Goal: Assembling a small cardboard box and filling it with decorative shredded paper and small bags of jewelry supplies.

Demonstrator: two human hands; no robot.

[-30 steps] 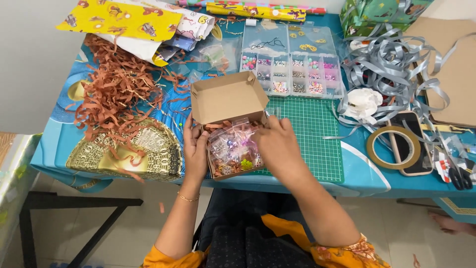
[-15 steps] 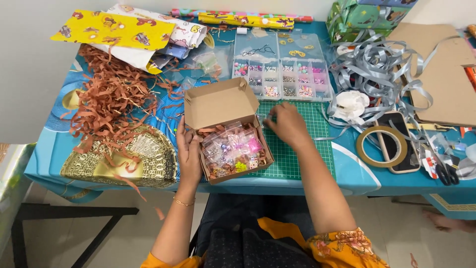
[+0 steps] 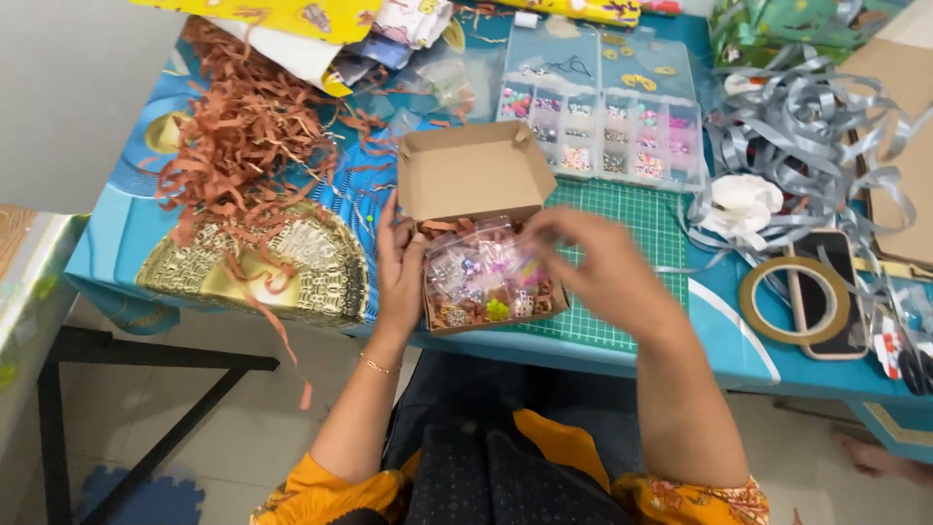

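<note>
**A:** Where is the small brown cardboard box (image 3: 486, 248) with the hinged lid?

**B:** On the table's near edge, half on the green gridded cutting mat (image 3: 622, 262). Its lid stands open toward twelve o'clock, and the tray is full of small clear plastic bags of coloured beads (image 3: 483, 277).

**A:** And the left hand (image 3: 398, 277)?

**B:** It lies flat against the box's nine o'clock wall, fingers straight and close together, thumb by the rim. It steadies the box rather than clamping it.

**A:** The right hand (image 3: 603, 267)?

**B:** It hovers over the box's three o'clock side, blurred by motion. The fingers curl inward near the bags, but I cannot tell whether they pinch anything.

**A:** What surrounds the box?

**B:** At twelve to one o'clock sits a clear plastic compartment organiser with beads (image 3: 607, 122). At ten o'clock spreads a heap of crinkled brown paper shred (image 3: 243, 136), some trailing over a gold embossed fan-shaped piece (image 3: 282, 282) at nine o'clock. At two o'clock lies a tangle of grey ribbon (image 3: 807, 126) around a crumpled white wad (image 3: 743, 204). At three o'clock a roll of brown tape (image 3: 799, 301) rests on a dark phone (image 3: 826, 292).

**A:** And the table itself?

**B:** A blue patterned cloth (image 3: 126, 233) covers it.
</note>
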